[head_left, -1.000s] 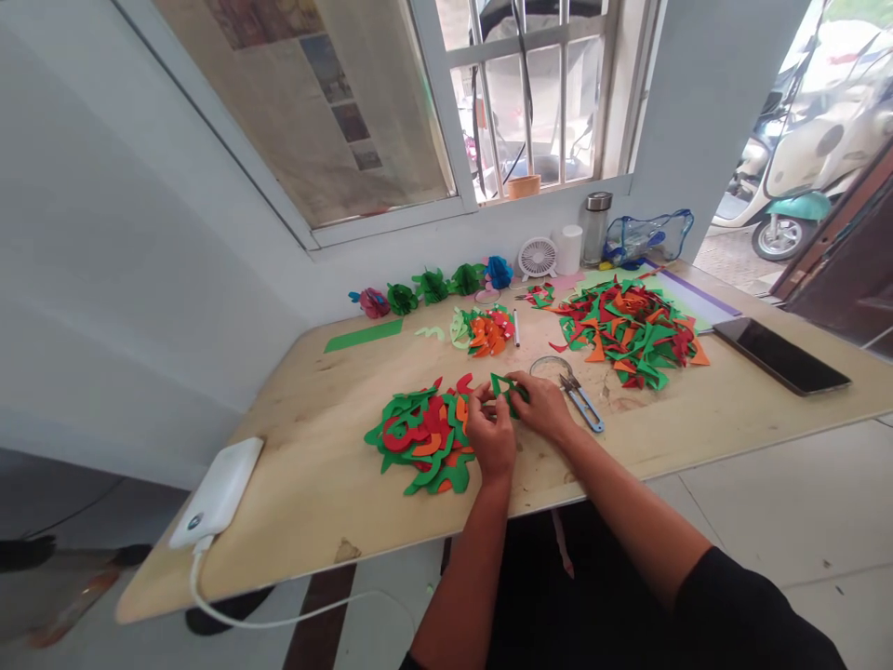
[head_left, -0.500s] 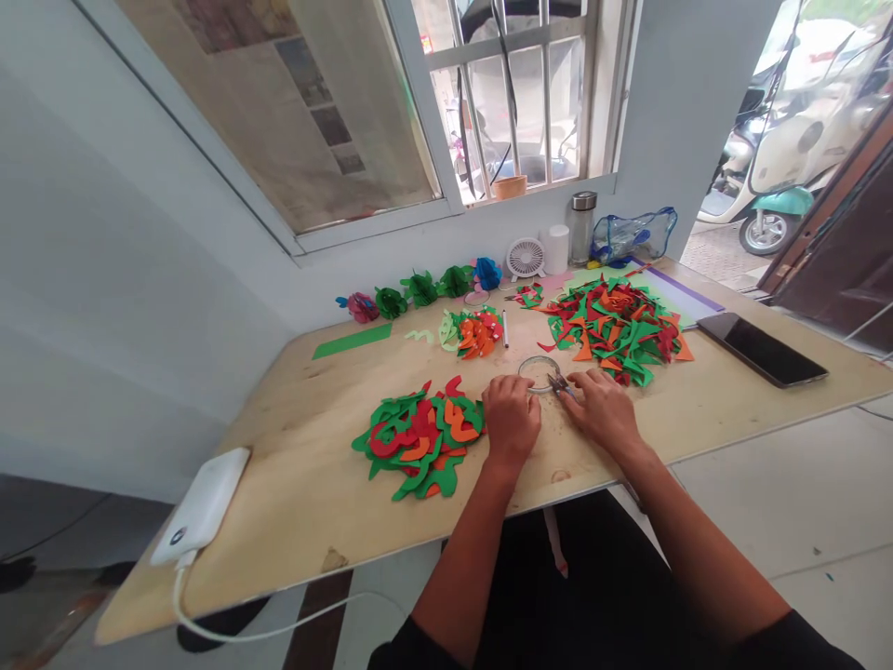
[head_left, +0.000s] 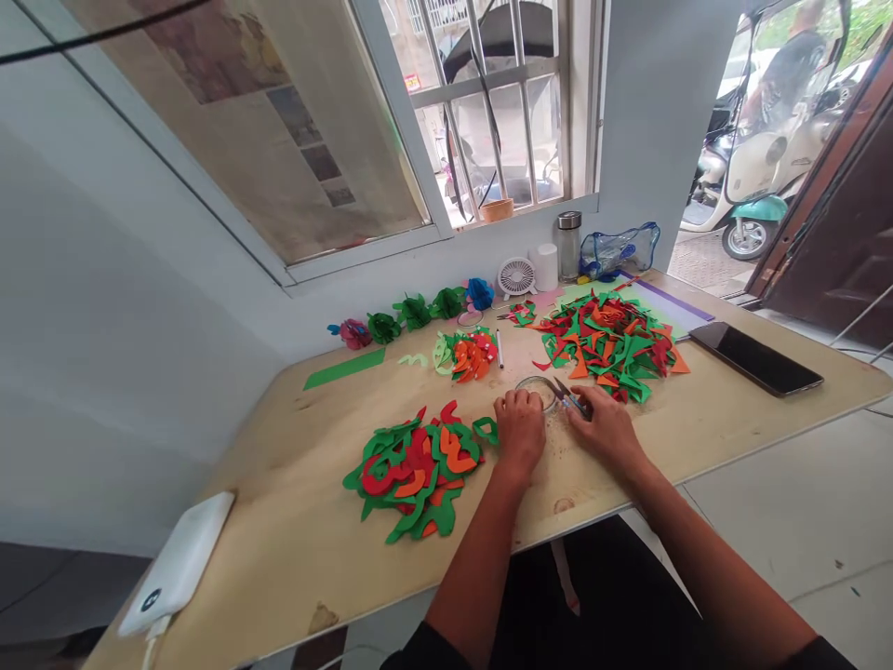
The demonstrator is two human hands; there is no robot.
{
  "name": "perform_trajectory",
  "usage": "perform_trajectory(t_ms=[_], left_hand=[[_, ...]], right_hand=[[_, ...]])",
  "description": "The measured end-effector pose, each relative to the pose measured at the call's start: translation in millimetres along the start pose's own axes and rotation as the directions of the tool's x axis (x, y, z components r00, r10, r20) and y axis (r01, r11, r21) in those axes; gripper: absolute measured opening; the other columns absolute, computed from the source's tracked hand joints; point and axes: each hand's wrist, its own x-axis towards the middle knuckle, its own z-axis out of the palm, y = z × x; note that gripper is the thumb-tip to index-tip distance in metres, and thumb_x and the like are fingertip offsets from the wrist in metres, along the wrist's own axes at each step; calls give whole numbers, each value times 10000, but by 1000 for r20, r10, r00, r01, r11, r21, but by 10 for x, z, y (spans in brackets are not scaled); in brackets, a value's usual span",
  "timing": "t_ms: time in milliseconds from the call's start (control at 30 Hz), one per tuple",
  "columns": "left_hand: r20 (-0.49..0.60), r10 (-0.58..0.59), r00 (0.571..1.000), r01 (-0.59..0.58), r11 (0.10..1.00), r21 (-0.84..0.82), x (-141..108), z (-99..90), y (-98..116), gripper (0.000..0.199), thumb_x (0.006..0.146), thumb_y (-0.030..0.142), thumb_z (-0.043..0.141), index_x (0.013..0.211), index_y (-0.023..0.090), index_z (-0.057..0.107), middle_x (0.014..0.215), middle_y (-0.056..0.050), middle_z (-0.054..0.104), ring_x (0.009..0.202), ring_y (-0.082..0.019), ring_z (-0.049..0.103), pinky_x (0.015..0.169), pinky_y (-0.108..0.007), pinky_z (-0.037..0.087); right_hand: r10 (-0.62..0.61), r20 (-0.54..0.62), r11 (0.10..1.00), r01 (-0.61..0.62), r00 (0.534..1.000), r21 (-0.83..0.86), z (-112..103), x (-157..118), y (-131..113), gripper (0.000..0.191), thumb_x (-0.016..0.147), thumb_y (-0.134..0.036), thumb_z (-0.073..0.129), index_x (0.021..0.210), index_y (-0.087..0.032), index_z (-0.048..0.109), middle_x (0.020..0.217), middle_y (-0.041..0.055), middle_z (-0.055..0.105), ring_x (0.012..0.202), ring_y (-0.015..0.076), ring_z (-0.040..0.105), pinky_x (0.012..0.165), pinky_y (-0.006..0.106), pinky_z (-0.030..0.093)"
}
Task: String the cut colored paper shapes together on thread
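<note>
Near the front of the wooden table, my left hand (head_left: 520, 426) is closed at the near left edge of a round clear ring or dish (head_left: 537, 383); what its fingers hold, if anything, is hidden. My right hand (head_left: 606, 423) is wrapped round small pliers or snips (head_left: 573, 398), whose jaws point up and left over the ring's right side. Left of my left hand lies a pile of green, red and orange curved cutouts (head_left: 411, 470), with one green piece (head_left: 486, 429) between pile and hand. Beyond my right hand spreads a larger heap of pointed scraps (head_left: 614, 340).
A phone (head_left: 757, 358) lies at the right, a white power bank (head_left: 178, 563) at the left corner. Along the back stand paper flowers (head_left: 415, 312), a small fan (head_left: 517, 277) and a bottle (head_left: 568, 247). A pen (head_left: 499, 349) lies by a small cutout pile (head_left: 473, 355).
The camera view has shifted. A green piece now shows beside my left hand. My right hand has drawn slightly away from the left, and the tool's jaws show more clearly, parted.
</note>
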Motion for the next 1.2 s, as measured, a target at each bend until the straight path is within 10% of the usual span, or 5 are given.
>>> perform_trajectory(t_ms=[100, 300, 433, 567, 1200], left_hand=[[-30, -30, 999, 26, 993, -114, 6, -60, -22, 98, 797, 119, 523, 787, 193, 587, 876, -93, 648, 948, -251, 538, 839, -406, 358], [-125, -136, 983, 11, 721, -693, 4, -342, -90, 26, 815, 191, 526, 812, 193, 552, 850, -61, 674, 860, -203, 618, 799, -356, 428], [-40, -118, 992, -4, 291, -957, 3, -385, -109, 115, 834, 297, 530, 836, 184, 507, 809, -57, 702, 828, -182, 653, 807, -337, 457], [-15, -102, 995, -1, 135, -991, 5, -274, -107, 160, 817, 321, 558, 856, 185, 484, 803, -54, 700, 826, -178, 653, 854, -356, 456], [-136, -4, 991, -93, 706, -702, -49, -126, -93, 88, 850, 234, 509, 825, 203, 588, 845, -31, 644, 869, -182, 582, 860, -343, 422]], right_hand=[[164, 28, 864, -157, 986, 477, -70, 43, 16, 314, 722, -350, 615, 975, -169, 650, 738, 29, 610, 634, 158, 538, 602, 289, 415], [318, 252, 190, -322, 914, 928, -209, 51, -70, 307, 615, -324, 750, 870, -195, 639, 803, -2, 608, 578, 90, 524, 507, 223, 416], [241, 336, 155, -378, 911, 913, -234, 46, -97, 251, 644, -326, 741, 813, -187, 616, 736, -13, 582, 444, 44, 389, 376, 194, 278], [196, 264, 243, -307, 945, 920, -213, 107, -150, 261, 665, -337, 730, 838, -175, 621, 604, -55, 473, 413, 32, 301, 374, 194, 213], [207, 200, 336, -261, 958, 905, -108, 274, -288, 282, 626, -362, 756, 802, -168, 651, 578, -50, 434, 453, 47, 288, 396, 206, 204]])
